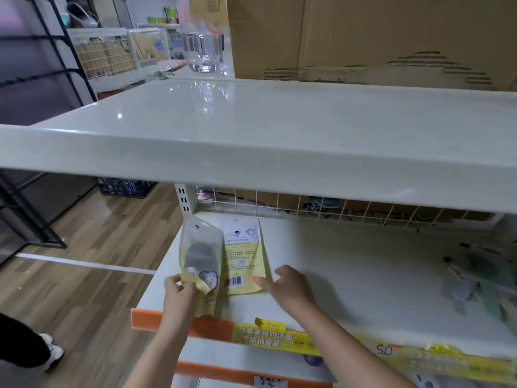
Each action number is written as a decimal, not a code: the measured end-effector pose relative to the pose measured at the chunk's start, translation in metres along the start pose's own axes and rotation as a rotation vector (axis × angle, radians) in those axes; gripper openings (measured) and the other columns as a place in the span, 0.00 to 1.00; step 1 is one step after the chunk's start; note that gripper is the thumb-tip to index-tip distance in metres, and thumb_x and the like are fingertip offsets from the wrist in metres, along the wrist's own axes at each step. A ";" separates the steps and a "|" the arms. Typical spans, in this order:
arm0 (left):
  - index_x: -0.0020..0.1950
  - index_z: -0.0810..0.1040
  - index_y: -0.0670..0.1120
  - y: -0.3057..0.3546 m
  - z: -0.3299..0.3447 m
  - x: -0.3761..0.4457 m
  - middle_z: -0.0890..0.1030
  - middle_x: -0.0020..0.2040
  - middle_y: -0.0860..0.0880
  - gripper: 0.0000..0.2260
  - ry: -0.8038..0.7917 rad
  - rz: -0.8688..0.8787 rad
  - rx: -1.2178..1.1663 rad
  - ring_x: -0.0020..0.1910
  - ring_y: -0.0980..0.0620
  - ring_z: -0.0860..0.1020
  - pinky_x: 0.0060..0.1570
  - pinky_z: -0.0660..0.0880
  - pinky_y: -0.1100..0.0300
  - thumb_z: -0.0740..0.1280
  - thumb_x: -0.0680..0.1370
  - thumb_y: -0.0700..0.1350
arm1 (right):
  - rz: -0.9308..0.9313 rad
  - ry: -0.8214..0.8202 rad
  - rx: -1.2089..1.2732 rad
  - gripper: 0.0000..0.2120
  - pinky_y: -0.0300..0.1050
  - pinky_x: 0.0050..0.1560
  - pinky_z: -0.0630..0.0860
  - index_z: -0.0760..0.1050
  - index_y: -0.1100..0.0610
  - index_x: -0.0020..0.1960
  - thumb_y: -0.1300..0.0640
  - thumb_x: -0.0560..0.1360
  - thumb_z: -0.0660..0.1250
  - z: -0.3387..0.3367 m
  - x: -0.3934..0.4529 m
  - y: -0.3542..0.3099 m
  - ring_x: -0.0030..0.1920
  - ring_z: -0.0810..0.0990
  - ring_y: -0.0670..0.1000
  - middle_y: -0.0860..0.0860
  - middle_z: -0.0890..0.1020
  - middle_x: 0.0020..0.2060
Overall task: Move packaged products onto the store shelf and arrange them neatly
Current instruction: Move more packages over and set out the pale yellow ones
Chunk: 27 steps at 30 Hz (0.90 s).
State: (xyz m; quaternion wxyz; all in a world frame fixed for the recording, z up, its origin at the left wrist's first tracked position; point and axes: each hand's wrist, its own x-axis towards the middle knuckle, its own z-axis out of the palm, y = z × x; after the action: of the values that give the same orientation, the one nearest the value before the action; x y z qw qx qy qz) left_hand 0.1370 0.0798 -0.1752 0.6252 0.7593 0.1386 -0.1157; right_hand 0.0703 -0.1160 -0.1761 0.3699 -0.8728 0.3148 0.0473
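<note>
My left hand (pixel 179 292) pinches the lower edge of a yellow and clear mask packet (pixel 200 253), held upright at the left end of the middle shelf (pixel 349 275). A second yellow packet (pixel 244 259) lies flat on that shelf, back side up with its barcode showing. My right hand (pixel 291 287) rests on the shelf beside this flat packet, with a fingertip touching its lower right corner. Another yellow packet (pixel 207 303) lies under my left hand, mostly hidden.
A wide white upper shelf (pixel 251 130) overhangs the middle shelf. A wire grid back (pixel 321 208) closes the rear. Blurred grey-green items (pixel 475 287) lie at the shelf's right. An orange and yellow price strip (pixel 279 334) edges the front. Someone's shoe (pixel 51 351) stands on the floor left.
</note>
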 end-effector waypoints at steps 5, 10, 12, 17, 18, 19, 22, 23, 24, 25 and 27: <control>0.60 0.68 0.46 -0.003 -0.016 -0.006 0.78 0.44 0.42 0.13 -0.010 -0.099 -0.078 0.38 0.44 0.77 0.35 0.71 0.57 0.56 0.78 0.34 | 0.054 0.054 0.039 0.08 0.44 0.44 0.73 0.74 0.53 0.42 0.50 0.75 0.63 0.017 -0.001 -0.015 0.46 0.79 0.56 0.50 0.80 0.41; 0.62 0.71 0.40 -0.006 -0.020 -0.010 0.79 0.45 0.37 0.14 -0.100 -0.180 -0.193 0.40 0.41 0.79 0.44 0.75 0.50 0.56 0.78 0.31 | 0.041 0.518 0.218 0.10 0.44 0.41 0.67 0.79 0.60 0.49 0.59 0.76 0.60 -0.012 -0.001 0.009 0.48 0.78 0.59 0.59 0.81 0.49; 0.62 0.70 0.39 -0.007 -0.013 -0.012 0.79 0.47 0.36 0.14 -0.138 -0.186 -0.230 0.41 0.40 0.79 0.45 0.76 0.49 0.56 0.78 0.30 | -0.100 0.707 0.204 0.14 0.43 0.39 0.66 0.81 0.58 0.52 0.59 0.76 0.57 -0.027 -0.010 0.015 0.50 0.77 0.58 0.56 0.80 0.48; 0.51 0.71 0.37 0.001 0.007 -0.022 0.75 0.42 0.38 0.08 -0.136 -0.207 -0.290 0.37 0.42 0.76 0.35 0.74 0.53 0.54 0.78 0.30 | -0.530 0.866 -0.108 0.18 0.43 0.40 0.73 0.84 0.54 0.44 0.55 0.68 0.56 -0.035 -0.020 0.019 0.41 0.75 0.53 0.49 0.80 0.35; 0.45 0.71 0.37 0.002 0.009 -0.022 0.73 0.39 0.40 0.08 -0.102 -0.230 -0.311 0.35 0.43 0.74 0.33 0.73 0.55 0.54 0.77 0.29 | -0.578 0.836 -0.146 0.17 0.43 0.43 0.73 0.84 0.53 0.41 0.55 0.67 0.57 -0.032 -0.020 0.023 0.39 0.75 0.53 0.49 0.79 0.33; 0.39 0.69 0.38 0.003 0.012 -0.019 0.71 0.35 0.41 0.10 -0.063 -0.272 -0.357 0.32 0.45 0.71 0.32 0.71 0.57 0.53 0.76 0.29 | -0.619 0.799 -0.173 0.15 0.43 0.44 0.73 0.84 0.53 0.39 0.55 0.66 0.58 -0.028 -0.021 0.026 0.38 0.75 0.52 0.48 0.79 0.32; 0.37 0.66 0.41 0.003 0.011 -0.016 0.66 0.34 0.43 0.07 -0.018 -0.360 -0.552 0.31 0.48 0.65 0.35 0.67 0.54 0.53 0.72 0.33 | -0.702 0.627 -0.253 0.12 0.38 0.47 0.70 0.81 0.50 0.35 0.51 0.63 0.60 -0.013 -0.025 0.040 0.41 0.76 0.48 0.45 0.80 0.35; 0.38 0.68 0.41 0.004 0.010 -0.017 0.69 0.35 0.43 0.05 -0.035 -0.350 -0.581 0.33 0.46 0.68 0.38 0.70 0.52 0.54 0.72 0.36 | -0.712 0.554 -0.290 0.11 0.37 0.48 0.67 0.81 0.48 0.35 0.49 0.62 0.60 -0.009 -0.026 0.044 0.43 0.78 0.47 0.44 0.79 0.37; 0.41 0.71 0.41 0.006 0.009 -0.019 0.73 0.37 0.42 0.07 -0.067 -0.328 -0.586 0.35 0.44 0.72 0.42 0.72 0.50 0.55 0.74 0.40 | -0.726 0.482 -0.331 0.12 0.36 0.48 0.65 0.81 0.48 0.36 0.47 0.62 0.60 -0.006 -0.026 0.048 0.45 0.79 0.47 0.44 0.79 0.38; 0.45 0.73 0.41 0.005 0.009 -0.018 0.76 0.39 0.41 0.10 -0.103 -0.307 -0.571 0.39 0.41 0.75 0.44 0.74 0.47 0.56 0.77 0.45 | -0.726 0.403 -0.355 0.12 0.35 0.49 0.63 0.81 0.48 0.37 0.44 0.63 0.60 -0.004 -0.026 0.050 0.48 0.79 0.47 0.44 0.78 0.40; 0.53 0.76 0.39 0.009 0.011 -0.019 0.79 0.45 0.38 0.14 -0.156 -0.296 -0.520 0.43 0.39 0.78 0.44 0.76 0.44 0.59 0.79 0.49 | -0.660 0.315 -0.312 0.16 0.34 0.53 0.60 0.80 0.48 0.39 0.38 0.66 0.60 -0.004 -0.025 0.053 0.53 0.75 0.46 0.44 0.78 0.43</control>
State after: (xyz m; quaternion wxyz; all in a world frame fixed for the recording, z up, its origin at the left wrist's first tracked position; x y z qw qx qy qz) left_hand 0.1222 0.0660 -0.1628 0.7837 0.5340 0.2244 -0.2241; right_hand 0.0189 -0.1342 -0.1979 0.1754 -0.9694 0.0592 -0.1611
